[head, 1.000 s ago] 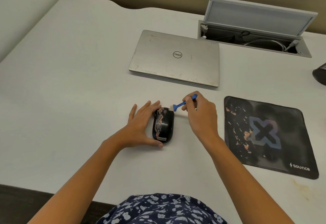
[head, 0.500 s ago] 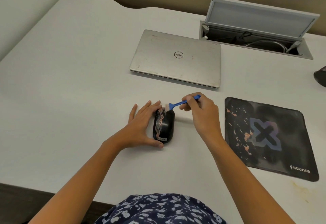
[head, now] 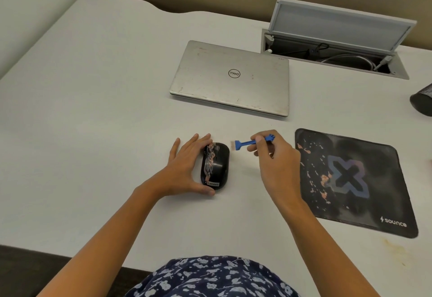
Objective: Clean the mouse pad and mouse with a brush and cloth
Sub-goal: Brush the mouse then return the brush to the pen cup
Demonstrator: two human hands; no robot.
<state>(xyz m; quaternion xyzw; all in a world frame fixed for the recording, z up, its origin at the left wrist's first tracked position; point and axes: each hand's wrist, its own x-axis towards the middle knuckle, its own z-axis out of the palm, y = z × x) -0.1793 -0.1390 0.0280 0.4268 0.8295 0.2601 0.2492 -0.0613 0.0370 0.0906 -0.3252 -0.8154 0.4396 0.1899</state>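
A black mouse [head: 216, 164] with a patterned top lies on the white desk [head: 93, 133]. My left hand [head: 184, 168] rests against its left side, fingers straight along it and thumb at its near end. My right hand [head: 274, 158] pinches a small blue brush [head: 251, 142] by the handle. The brush's pale bristles point left and hover just right of the mouse's far end, apart from it. A dark mouse pad [head: 353, 179] with an X design lies to the right of my right hand. No cloth is in view.
A closed silver laptop [head: 231, 79] lies behind the mouse. An open cable hatch [head: 336, 44] with wires sits at the back right. A dark mesh object [head: 423, 100] pokes in at the right edge. The desk's near edge is close to my body.
The brush has moved right, off the mouse's far end, and its bristles are now clear of the mouse. My left hand has stayed on the mouse.
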